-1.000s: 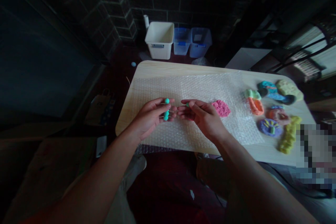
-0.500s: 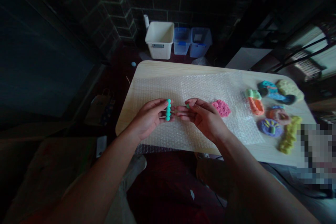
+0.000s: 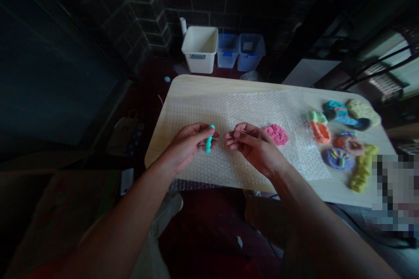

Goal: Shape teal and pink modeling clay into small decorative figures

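Note:
My left hand [image 3: 186,146] pinches a short stack of teal clay balls [image 3: 208,139] between thumb and fingers, above a sheet of bubble wrap [image 3: 235,135] on a light wooden table [image 3: 183,85]. My right hand [image 3: 253,146] is just to the right of it, fingers curled and pinched together; I cannot make out what is in them. A flat pink clay piece [image 3: 276,134] lies on the bubble wrap right beside my right hand.
Several coloured clay shapes lie at the table's right end: orange and green [image 3: 318,128], blue [image 3: 337,111], purple [image 3: 337,158], yellow-green [image 3: 360,170]. A white bin [image 3: 199,49] and two clear boxes [image 3: 242,51] stand on the floor by the brick wall.
The separate teal balls in my left hand have been pressed into one close stack, now tilted. The teal bit at my right fingertips no longer shows. Both hands stayed in place.

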Tool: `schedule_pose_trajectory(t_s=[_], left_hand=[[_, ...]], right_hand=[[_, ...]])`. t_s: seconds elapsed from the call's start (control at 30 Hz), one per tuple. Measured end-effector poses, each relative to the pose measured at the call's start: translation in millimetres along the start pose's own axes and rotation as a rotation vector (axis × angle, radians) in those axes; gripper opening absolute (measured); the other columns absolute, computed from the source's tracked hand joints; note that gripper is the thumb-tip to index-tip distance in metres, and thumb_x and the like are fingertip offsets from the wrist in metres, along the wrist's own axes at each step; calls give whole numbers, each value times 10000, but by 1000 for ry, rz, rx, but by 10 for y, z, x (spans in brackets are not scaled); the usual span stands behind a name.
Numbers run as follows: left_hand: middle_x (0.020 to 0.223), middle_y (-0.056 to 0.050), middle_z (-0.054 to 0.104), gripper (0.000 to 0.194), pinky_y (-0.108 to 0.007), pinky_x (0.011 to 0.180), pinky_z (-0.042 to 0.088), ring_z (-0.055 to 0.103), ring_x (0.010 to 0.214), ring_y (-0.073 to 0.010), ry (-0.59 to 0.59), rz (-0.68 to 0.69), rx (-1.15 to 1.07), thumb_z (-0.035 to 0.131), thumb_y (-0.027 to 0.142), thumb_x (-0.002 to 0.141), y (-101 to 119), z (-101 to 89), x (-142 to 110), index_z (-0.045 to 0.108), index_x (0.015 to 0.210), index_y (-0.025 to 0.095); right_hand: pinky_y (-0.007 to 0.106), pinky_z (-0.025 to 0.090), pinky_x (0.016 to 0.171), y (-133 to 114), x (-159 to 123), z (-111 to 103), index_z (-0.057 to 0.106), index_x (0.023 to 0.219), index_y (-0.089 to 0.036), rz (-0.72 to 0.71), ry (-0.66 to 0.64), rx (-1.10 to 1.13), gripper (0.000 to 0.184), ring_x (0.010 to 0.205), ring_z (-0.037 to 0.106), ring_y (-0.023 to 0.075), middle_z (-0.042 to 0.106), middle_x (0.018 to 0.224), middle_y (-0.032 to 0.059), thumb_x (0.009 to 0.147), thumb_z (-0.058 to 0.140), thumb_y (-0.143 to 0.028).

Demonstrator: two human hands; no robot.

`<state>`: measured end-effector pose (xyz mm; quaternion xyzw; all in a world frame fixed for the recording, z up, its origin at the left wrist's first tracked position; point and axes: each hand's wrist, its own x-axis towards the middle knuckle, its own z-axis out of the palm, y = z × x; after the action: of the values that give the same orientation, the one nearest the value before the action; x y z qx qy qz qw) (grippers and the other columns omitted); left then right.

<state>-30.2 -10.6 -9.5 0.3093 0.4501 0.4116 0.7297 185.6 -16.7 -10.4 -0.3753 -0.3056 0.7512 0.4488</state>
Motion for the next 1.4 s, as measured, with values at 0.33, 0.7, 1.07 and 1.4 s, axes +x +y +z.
schedule_pose_trajectory(t_s=[0.33,0.7,1.07,1.4], left_hand=[[918,-65,777,298,-326,803,529,711,824,-172,-14,-3,-21,922,341,772,-24,-4,10,717,885,156],[800,-5,704,338,-274,678,433,641,721,-131,-38,49,45,955,285,727,-3,28,-12,733,952,165],[898,-65,793,311,-317,779,543,727,816,-179,-30,44,-10,904,324,806,-20,6,14,808,1057,168],[945,-77,813,296,-315,858,524,725,908,-184,-36,53,-18,959,254,709,-2,23,6,831,955,148]], right_hand=[[241,370,459,1,1,-3,696,688,-207,-96,75,-120,404,493,489,95,620,590,-34,811,914,-524],[345,627,768,36,17,-2,811,1007,-186,0,16,-29,302,747,753,188,827,882,79,892,841,-464],[266,548,673,58,35,-27,798,914,-216,-52,22,-50,318,708,695,137,770,776,0,709,1012,-333],[244,540,623,83,48,-66,813,875,-199,-82,61,-69,269,692,704,133,800,794,34,832,929,-437]])
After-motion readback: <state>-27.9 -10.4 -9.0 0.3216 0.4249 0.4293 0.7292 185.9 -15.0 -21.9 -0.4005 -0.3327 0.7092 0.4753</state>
